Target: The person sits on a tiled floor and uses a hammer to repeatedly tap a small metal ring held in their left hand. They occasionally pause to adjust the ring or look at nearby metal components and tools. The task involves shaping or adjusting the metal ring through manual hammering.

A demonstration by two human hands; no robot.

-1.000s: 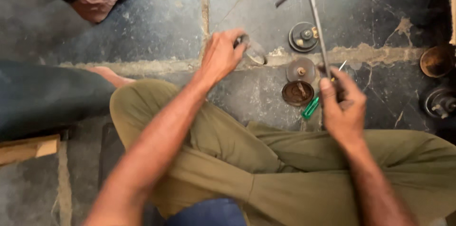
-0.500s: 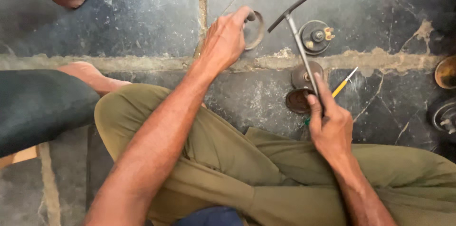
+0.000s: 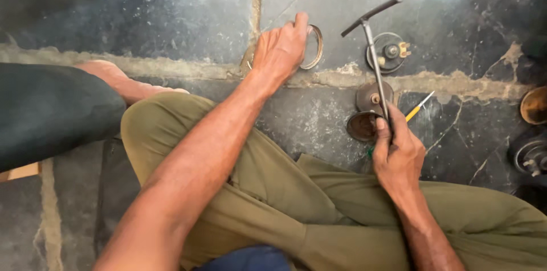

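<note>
Down on the stone floor (image 3: 171, 15), the person sits cross-legged in olive trousers, and both hands are busy. The left hand (image 3: 279, 49) reaches forward over the cement seam, its grip closed on a thin metal ring (image 3: 315, 49) that stands tilted on edge against the floor, fingertips hooked over the top of the hoop. The right hand (image 3: 399, 151) is clenched around the lower end of a T-handled steel rod (image 3: 373, 49), whose shaft runs up and away to a crossbar near the top of the view. Just beside that shaft lie two rusty round cups (image 3: 364, 120), one partly over the other, and a yellow-and-green screwdriver (image 3: 419, 106) lies touching the floor by the knuckles. A round dark part with a brass fitting (image 3: 387, 52) sits near the crossbar, well apart from the ring. Further round parts (image 3: 533, 128) lie at the right edge, and another person's foot (image 3: 122, 80) rests at the left. To handle this well, I judge the ring should be pinched by its rim rather than squeezed across, since so thin a hoop could bend, and the rod kept steady and clear of the cups while the ring is lifted.
</note>
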